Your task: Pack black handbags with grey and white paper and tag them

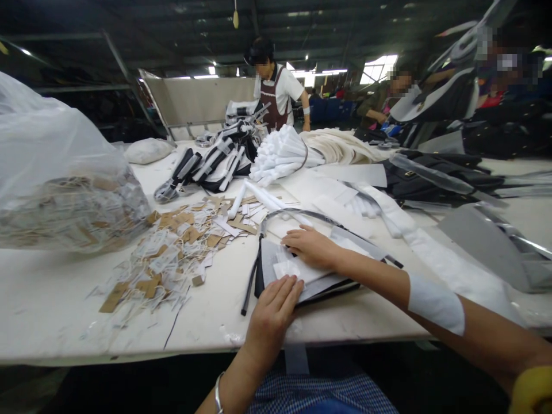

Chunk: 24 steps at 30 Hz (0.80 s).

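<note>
A dark bag [259, 276] with long tubular black handles [249, 282] lies flat on the table in front of me. On its upper face rest a grey sheet [269, 253] and a crumpled, translucent white wrapping piece [287, 265]. My right hand [311, 247] lies palm down across the wrapping, fingers stretched toward the left. At the near edge of the bag, my left hand [276, 305] rests with its fingers extended and its fingertips on the wrapping. The palms and what lies beneath them are hidden.
Paper tags with strings [168, 247] are heaped at the left, beside a big clear plastic bag [73, 190] of tags. White rolls [282, 155], wrapped handles [215, 158] and dark bags [444, 178] lie farther back. A co-worker [278, 92] stands across the table.
</note>
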Each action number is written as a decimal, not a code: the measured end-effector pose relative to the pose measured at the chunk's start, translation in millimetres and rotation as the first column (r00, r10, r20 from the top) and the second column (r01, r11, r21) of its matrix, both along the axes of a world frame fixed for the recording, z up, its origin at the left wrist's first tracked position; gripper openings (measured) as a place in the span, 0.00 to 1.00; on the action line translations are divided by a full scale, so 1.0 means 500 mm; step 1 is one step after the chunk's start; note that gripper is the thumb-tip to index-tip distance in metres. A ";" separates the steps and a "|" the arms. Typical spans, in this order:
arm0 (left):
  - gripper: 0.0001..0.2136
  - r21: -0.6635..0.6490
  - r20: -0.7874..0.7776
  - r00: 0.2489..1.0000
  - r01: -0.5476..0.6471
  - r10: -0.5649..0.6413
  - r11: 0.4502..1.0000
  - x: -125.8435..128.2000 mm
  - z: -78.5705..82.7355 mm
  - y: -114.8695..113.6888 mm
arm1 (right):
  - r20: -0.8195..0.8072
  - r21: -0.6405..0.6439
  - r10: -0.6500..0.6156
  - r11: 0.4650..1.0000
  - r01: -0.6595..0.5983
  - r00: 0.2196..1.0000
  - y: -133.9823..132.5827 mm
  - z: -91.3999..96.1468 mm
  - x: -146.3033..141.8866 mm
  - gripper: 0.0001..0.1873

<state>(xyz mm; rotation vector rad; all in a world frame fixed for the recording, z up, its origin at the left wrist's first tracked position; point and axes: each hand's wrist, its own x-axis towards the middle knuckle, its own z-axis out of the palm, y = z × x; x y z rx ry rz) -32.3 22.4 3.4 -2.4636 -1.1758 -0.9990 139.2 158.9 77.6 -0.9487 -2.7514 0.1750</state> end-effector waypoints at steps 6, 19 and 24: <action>0.21 -0.104 0.020 0.995 0.101 -0.099 0.989 -0.016 0.003 -0.001 | -0.433 0.184 0.239 0.967 -0.174 0.869 -0.218 -0.034 0.106 0.16; 0.25 -0.137 -0.058 0.988 0.137 -0.146 0.981 -0.025 0.017 0.002 | -0.407 0.315 0.251 0.941 -0.123 0.878 -0.323 -0.183 0.029 0.13; 0.24 -0.088 -0.061 0.993 0.096 -0.101 0.992 -0.017 0.006 -0.001 | -0.517 0.252 0.223 0.962 -0.103 0.827 -0.349 -0.186 0.047 0.13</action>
